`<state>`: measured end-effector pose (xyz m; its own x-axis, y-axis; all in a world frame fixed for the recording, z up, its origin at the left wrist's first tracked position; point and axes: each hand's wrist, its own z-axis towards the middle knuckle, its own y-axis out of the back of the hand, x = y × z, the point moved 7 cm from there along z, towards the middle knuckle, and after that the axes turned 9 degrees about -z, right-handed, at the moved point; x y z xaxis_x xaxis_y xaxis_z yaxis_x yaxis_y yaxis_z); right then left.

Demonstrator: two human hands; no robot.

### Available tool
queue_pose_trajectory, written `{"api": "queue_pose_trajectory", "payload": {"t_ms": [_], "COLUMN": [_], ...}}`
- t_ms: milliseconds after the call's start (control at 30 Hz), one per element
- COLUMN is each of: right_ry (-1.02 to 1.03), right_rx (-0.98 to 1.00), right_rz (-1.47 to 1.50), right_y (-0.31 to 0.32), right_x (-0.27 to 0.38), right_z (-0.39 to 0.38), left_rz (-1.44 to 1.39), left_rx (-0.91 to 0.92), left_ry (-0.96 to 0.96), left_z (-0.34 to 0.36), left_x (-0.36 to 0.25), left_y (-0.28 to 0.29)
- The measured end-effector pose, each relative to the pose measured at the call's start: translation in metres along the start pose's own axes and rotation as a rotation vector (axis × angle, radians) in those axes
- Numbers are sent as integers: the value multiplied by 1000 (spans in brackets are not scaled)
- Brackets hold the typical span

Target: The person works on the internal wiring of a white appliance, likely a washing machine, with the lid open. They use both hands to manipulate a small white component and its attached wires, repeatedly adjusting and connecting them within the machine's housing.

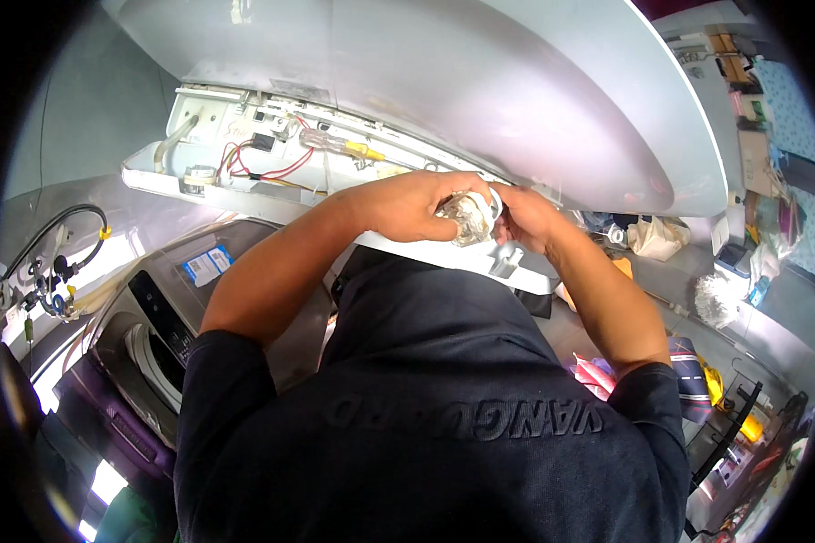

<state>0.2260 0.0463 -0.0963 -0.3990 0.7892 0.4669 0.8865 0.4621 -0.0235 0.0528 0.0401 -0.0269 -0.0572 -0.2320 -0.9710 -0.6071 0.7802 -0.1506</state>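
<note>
In front of my chest, my left hand (pixel 412 206) is wrapped round a whitish, see-through rounded piece (pixel 468 220) with a white ring at its right end. What exactly it is I cannot make out. My right hand (pixel 527 217) has its fingers bent at that ring, and part of the grip is hidden. Both hands are over the long white housing (pixel 272 201) of an opened appliance. Inside it run red wires (pixel 285 170), near a yellow part (pixel 362 149) with a clear wrapping. A small silver bracket (pixel 507 259) is on the housing's edge below my right hand.
A large curved grey panel (pixel 516 100) rises behind the housing. At left stands a front-loading washing machine (pixel 254 262) with a blue-and-white label (pixel 206 265). A black hose (pixel 59 217) loops farther left. Bags and household items (pixel 656 237) lie at right, near a black rack (pixel 729 434).
</note>
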Motion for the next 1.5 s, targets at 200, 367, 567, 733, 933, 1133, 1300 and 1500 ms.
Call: {"api": "queue_pose_trajectory", "payload": {"t_ms": [200, 367, 567, 733, 933, 1133, 1300, 1500], "right_ry": [76, 136, 176, 189, 182, 106, 20, -31], "right_rx": [99, 112, 151, 180, 278, 211, 192, 114], "right_rz": [38, 152, 219, 168, 163, 127, 103, 25], "right_y": [6, -1, -7, -3, 2, 0, 3, 7], "right_x": [-7, -2, -1, -9, -13, -5, -6, -10], "right_z": [-3, -9, -4, 8, 16, 12, 17, 23], "left_rz": [11, -50, -181, -82, -3, -43, -65, -26], "left_rx": [-22, -51, -104, -67, -29, -25, -23, 0], "left_ry": [-5, 10, 48, 40, 27, 0, 2, 72], "left_z": [0, 5, 9, 8, 9, 11, 11, 8], "left_x": [-2, 10, 30, 14, 0, 11, 15, 4], "left_y": [2, 5, 11, 3, -2, -3, -5, -6]}}
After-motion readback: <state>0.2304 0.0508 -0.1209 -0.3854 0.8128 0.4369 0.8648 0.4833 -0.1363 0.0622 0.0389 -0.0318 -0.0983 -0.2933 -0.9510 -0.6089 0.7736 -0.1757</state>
